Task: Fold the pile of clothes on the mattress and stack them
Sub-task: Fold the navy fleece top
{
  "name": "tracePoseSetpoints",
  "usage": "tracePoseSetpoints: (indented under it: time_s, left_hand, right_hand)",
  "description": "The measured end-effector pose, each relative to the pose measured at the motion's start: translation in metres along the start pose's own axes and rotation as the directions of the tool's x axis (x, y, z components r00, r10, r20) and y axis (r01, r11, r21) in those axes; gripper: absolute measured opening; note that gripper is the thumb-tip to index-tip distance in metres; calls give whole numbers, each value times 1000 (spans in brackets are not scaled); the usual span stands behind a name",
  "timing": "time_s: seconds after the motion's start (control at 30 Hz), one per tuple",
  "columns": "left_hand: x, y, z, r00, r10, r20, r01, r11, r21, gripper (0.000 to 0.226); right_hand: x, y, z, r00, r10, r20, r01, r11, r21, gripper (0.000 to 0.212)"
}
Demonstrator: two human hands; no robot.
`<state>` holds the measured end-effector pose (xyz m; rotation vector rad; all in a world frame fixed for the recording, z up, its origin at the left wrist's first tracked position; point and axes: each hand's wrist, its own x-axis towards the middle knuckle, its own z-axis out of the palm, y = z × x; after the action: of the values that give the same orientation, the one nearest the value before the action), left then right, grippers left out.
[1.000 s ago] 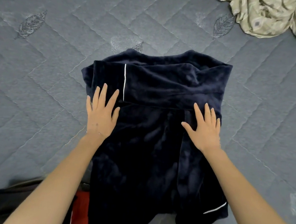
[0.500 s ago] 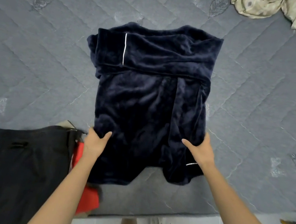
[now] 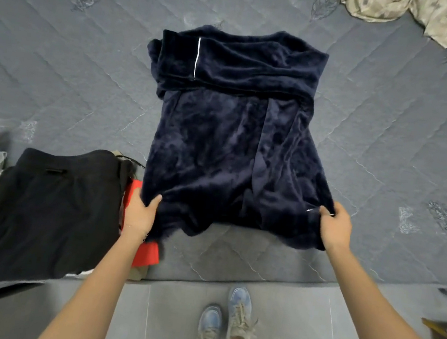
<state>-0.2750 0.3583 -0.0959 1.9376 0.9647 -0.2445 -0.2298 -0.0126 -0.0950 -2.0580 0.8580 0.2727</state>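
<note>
On the mattress (image 3: 391,134), a navy fleece garment (image 3: 230,153) lay half folded.
At left sat a folded black garment (image 3: 49,211), a red one (image 3: 146,253) showing at its edge, seemingly the stack begun. The left grip (image 3: 140,212) pinched the navy garment's near left corner and the right grip (image 3: 335,229) its near right corner. A crumpled beige cloth (image 3: 435,18) far right looked unfolded.

Between the hands lies a navy garment (image 3: 228,147) of plush, faintly shiny fleece. Beneath it the grey mattress (image 3: 60,62) is quilted, matt cloth. Left of the left hand, black clothes (image 3: 49,211) look matt and soft.
</note>
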Motion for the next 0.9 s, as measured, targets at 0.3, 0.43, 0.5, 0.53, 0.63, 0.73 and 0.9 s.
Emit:
tracePoseSetpoints:
  time_s: [0.3, 0.43, 0.5, 0.53, 0.63, 0.73, 0.9]
  left_hand:
    - [-89, -19, -13, 997, 49, -65, -50, 999, -21, 36]
    - [-126, -28, -21, 993, -77, -94, 71, 996, -61, 45]
    - [-138, -33, -27, 988, -140, -62, 130, 982, -135, 48]
    - [-139, -35, -31, 985, -166, -51, 155, 973, -169, 46]
    - [-125, -23, -41, 980, -198, -29, 183, 946, -268, 36]
    - [-100, 19, -39, 981, -187, 43, 189, 897, -399, 34]
    - [-54, 98, -31, 968, -249, 37, 225, 789, -572, 35]
  right_hand:
    - [-93, 34, -2, 999, 38, 34, -39, 999, 22, 32]
    - [-134, 49, -10, 977, 142, 158, -140, 990, -25, 49]
    - [-148, 55, -17, 958, 163, 238, -137, 983, -122, 48]
    - [-150, 56, -20, 955, 177, 237, -144, 978, -153, 44]
    - [-143, 42, -27, 954, 257, 153, -258, 966, -11, 34]
    - [-126, -2, -21, 942, 273, 195, -319, 909, 268, 26]
    - [-81, -75, -5, 958, 254, 132, -285, 815, 504, 20]
